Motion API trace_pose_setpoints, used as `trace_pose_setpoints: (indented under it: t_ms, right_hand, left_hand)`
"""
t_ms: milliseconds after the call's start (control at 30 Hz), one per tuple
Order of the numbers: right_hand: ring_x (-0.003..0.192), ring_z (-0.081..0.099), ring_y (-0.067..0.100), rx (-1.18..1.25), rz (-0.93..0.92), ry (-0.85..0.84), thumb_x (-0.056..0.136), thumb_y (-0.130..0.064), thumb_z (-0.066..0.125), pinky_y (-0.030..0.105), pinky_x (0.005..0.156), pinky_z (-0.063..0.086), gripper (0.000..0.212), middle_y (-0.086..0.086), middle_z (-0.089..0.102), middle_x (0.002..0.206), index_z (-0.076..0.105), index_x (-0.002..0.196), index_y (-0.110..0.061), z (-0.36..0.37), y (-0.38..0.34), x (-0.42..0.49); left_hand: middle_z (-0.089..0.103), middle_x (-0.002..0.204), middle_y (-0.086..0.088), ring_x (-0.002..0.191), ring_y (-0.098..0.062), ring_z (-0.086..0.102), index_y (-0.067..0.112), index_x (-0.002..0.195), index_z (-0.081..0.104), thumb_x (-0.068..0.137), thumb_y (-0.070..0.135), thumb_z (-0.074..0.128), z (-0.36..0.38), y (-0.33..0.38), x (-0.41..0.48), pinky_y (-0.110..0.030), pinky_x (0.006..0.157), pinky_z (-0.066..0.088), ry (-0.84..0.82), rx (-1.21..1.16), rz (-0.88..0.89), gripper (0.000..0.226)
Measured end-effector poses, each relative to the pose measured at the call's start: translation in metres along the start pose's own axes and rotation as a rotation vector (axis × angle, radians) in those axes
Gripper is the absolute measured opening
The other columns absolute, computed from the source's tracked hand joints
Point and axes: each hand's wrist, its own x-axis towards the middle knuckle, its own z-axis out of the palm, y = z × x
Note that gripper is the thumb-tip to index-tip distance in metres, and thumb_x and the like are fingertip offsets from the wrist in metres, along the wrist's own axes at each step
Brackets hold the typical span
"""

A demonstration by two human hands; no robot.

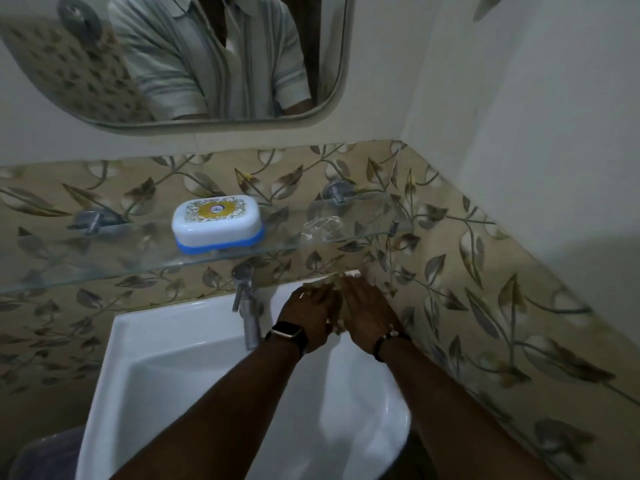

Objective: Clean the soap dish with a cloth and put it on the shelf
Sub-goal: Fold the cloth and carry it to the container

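Bathroom: white sink [114,341] under glass shelf [104,258]. Soap dish [217,223], lid on, sat on shelf, well apart from hands. L hand [308,317] & R hand [367,313] lay side by side on what looked like a pale cloth [322,281] at sink's back rim. R fingers straight; L grip blurred, can't tell. Judged step: fetching cloth. Next: bring dish down, wipe. Count: 1 dish, 1 cloth, 1 tap [247,306].

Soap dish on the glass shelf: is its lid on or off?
On. The soap dish is closed: its white lid sits squarely over the blue base, and it stands level on the glass shelf.
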Motion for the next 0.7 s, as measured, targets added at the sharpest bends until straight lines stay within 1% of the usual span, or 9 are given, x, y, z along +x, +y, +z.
trace_pose_setpoints:
  t_ms: [67,167,267,333,433,533,567,633,700]
  right_hand:
    - [0.154,0.002,0.022,-0.025,0.001,-0.057,0.092,-0.014,0.049,0.043,0.125,0.006,0.076,0.004,0.007,0.167,0.011,0.157,-0.017,0.011,0.007,0.005]
    - [0.152,0.014,0.025,-0.065,-0.022,-0.105,0.094,-0.014,0.046,0.043,0.123,0.012,0.063,0.006,0.018,0.165,0.027,0.154,-0.018,0.026,0.012,0.009]
    - [0.143,0.033,0.03,-0.019,0.025,-0.051,0.095,-0.011,0.046,0.044,0.118,0.025,0.051,0.01,0.037,0.156,0.044,0.145,-0.016,0.033,0.011,0.013]
    - [0.132,0.045,0.033,-0.04,0.048,-0.03,0.094,-0.011,0.049,0.046,0.111,0.036,0.043,0.011,0.05,0.145,0.053,0.136,-0.015,0.033,0.008,0.015]
    - [0.11,0.059,0.035,-0.061,0.003,0.068,0.082,-0.004,0.057,0.045,0.092,0.049,0.038,0.011,0.063,0.125,0.064,0.119,-0.013,0.027,0.004,0.016]
    - [0.089,0.066,0.03,-0.021,-0.01,0.229,0.068,0.004,0.065,0.04,0.078,0.055,0.044,0.005,0.071,0.102,0.07,0.108,-0.014,0.018,0.007,0.008]
    - [0.084,0.065,0.029,-0.01,-0.006,0.271,0.068,0.005,0.065,0.039,0.075,0.054,0.042,0.004,0.07,0.094,0.071,0.105,-0.014,0.015,0.008,0.004]
    - [0.079,0.062,0.028,0.002,-0.007,0.351,0.073,0.003,0.061,0.04,0.071,0.051,0.029,0.004,0.065,0.085,0.069,0.095,-0.014,0.011,0.01,-0.004]
    - [0.077,0.062,0.027,0.014,-0.016,0.446,0.076,0.001,0.059,0.039,0.069,0.049,0.021,0.003,0.064,0.082,0.068,0.09,-0.013,0.006,0.006,-0.012]
  left_hand:
    - [0.046,0.154,-0.009,0.136,-0.035,0.046,0.019,0.15,0.041,0.087,0.038,0.068,0.006,0.004,0.009,-0.041,0.115,0.03,-0.044,-0.029,-0.036,0.071]
    - [0.055,0.145,-0.009,0.13,-0.035,0.051,0.017,0.138,0.057,0.087,0.032,0.071,0.01,0.007,0.014,-0.039,0.109,0.038,-0.082,-0.024,-0.059,0.055]
    - [0.057,0.142,-0.01,0.126,-0.036,0.053,0.017,0.139,0.056,0.092,0.017,0.061,0.011,0.007,0.016,-0.041,0.102,0.042,-0.042,0.023,-0.054,0.047]
    - [0.06,0.134,-0.011,0.12,-0.037,0.055,0.017,0.136,0.057,0.094,0.014,0.053,0.01,0.007,0.018,-0.042,0.097,0.043,-0.016,0.072,-0.027,0.042]
    - [0.065,0.121,-0.008,0.111,-0.035,0.056,0.016,0.126,0.061,0.091,0.01,0.05,0.008,0.008,0.022,-0.04,0.09,0.041,0.02,0.081,-0.007,0.038]
    - [0.069,0.111,-0.006,0.103,-0.031,0.057,0.019,0.123,0.061,0.084,0.006,0.052,0.005,0.011,0.019,-0.036,0.081,0.038,0.106,-0.011,-0.014,0.042]
    - [0.069,0.108,-0.006,0.101,-0.031,0.057,0.019,0.122,0.061,0.082,0.005,0.052,0.003,0.012,0.015,-0.034,0.078,0.034,0.137,-0.052,-0.025,0.043]
    - [0.068,0.102,-0.006,0.096,-0.03,0.057,0.019,0.115,0.061,0.079,0.002,0.052,-0.001,0.013,0.01,-0.032,0.073,0.027,0.201,-0.127,-0.04,0.041]
    - [0.066,0.097,-0.005,0.092,-0.029,0.057,0.019,0.106,0.061,0.076,-0.001,0.052,-0.008,0.015,0.002,-0.031,0.069,0.028,0.239,-0.194,-0.054,0.037]
